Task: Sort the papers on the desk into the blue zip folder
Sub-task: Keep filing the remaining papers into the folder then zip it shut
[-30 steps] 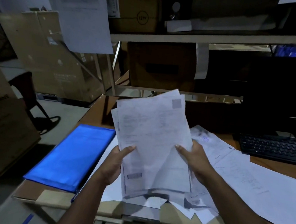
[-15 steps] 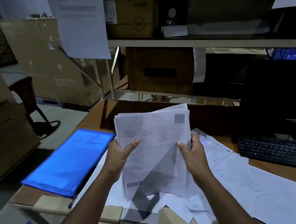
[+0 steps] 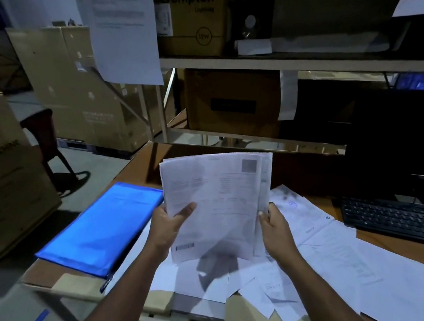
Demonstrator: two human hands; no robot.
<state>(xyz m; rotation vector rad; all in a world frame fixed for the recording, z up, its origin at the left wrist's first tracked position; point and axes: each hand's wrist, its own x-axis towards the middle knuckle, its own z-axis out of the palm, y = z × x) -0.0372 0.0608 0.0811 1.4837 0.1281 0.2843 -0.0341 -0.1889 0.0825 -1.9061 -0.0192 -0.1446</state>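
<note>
Loose sheets (image 3: 351, 266) cover the table (image 3: 393, 244) right of the flat blue folder (image 3: 104, 227), nothing filed, while left hand (image 3: 170, 224) and right hand (image 3: 274, 227) clasp a stack (image 3: 217, 202).

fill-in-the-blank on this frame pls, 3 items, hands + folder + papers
1. Both hands, the left hand and the right hand, hold one stack of papers ____ the desk.
2. The blue zip folder lies on the stack's ____ side.
3. The black keyboard sits to the ____ of the loose papers.

Missing words: above; left; right
</note>
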